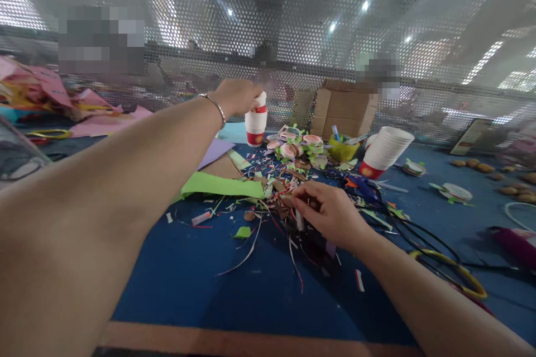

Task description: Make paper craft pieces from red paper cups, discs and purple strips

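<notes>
Cardboard box (345, 108) behind paper scraps (278, 186)

The stacked cups (255, 120) were white and red with a seemingly gold emblem (258, 139), the tabletop (184, 284) blue, the paper strip (226, 185) lime-green.

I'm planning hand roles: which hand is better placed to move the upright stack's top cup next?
The left hand, I'd judge: it is at the top cup of the upright stack, while the right hand is among paper scraps.
</notes>
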`<state>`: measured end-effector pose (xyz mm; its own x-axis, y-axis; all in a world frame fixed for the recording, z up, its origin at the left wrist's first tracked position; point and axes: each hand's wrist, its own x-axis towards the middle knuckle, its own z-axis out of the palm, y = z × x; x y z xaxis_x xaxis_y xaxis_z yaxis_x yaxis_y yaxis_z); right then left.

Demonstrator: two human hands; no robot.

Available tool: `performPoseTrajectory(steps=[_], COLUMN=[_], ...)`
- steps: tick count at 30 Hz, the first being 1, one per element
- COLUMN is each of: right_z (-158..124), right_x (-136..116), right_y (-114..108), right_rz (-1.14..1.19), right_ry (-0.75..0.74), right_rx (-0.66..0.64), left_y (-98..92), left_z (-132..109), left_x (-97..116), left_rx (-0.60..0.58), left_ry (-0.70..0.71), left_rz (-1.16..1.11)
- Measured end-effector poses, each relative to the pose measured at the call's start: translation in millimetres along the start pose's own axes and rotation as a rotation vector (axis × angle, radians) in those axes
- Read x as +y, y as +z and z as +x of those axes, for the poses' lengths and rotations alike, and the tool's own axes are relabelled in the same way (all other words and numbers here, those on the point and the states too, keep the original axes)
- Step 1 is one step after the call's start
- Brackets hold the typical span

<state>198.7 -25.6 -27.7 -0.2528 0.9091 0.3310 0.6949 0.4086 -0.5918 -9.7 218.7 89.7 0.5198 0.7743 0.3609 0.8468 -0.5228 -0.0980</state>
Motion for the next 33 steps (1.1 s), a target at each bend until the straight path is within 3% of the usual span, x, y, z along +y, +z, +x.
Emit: performPoseTrajectory(steps=[3, 6, 8, 11, 13, 17, 20, 23, 25, 28, 33], right_z=[0, -1, -2, -4, -6, -11, -16, -19, -20, -20, -18], right_x=[1, -1, -1, -2, -3, -10, -18, -24, -25, -26, -28], right_y=[-1, -3, -3, -3, -3, -2, 0, 3, 5, 6, 9], right_rz=[0.004, 0.01, 0.019, 0.044, 0.067, 0.118, 0.131, 0.088, 0.065, 0.044, 0.043], right_ry=[-0.012, -0.019, -0.018, -0.015, -0.014, -0.037, -0.145, -0.253, -0.268, -0.251, -0.28], right_rx=[0.01, 0.027, 0.047, 0.099, 0.142, 0.209, 0.192, 0.173, 0.185, 0.188, 0.162], left_y=[-12.0, -25.8, -34.0, -43.8, -48.3, -46.8, -36.4, -23.5, -15.2, -4.0, 6.1], left_z=[-8, -21, -35, -64, -90, -148, -183, -203, -211, -218, -224], left_x=[0, 2, 6, 20, 36, 67, 82, 87, 87, 86, 84], left_rx=[0.092, 0.258, 0.36, 0.411, 0.283, -0.143, -0.275, -0.22, -0.181, -0.079, -0.118], left_ry=[-0.011, -0.027, -0.064, -0.086, -0.018, 0.203, 0.249, 0.194, 0.065, -0.01, 0.036], left_rz=[-0.072, -0.181, -0.237, -0.4, -0.47, -0.508, -0.574, -0.725, -0.923, -1.117, -1.217])
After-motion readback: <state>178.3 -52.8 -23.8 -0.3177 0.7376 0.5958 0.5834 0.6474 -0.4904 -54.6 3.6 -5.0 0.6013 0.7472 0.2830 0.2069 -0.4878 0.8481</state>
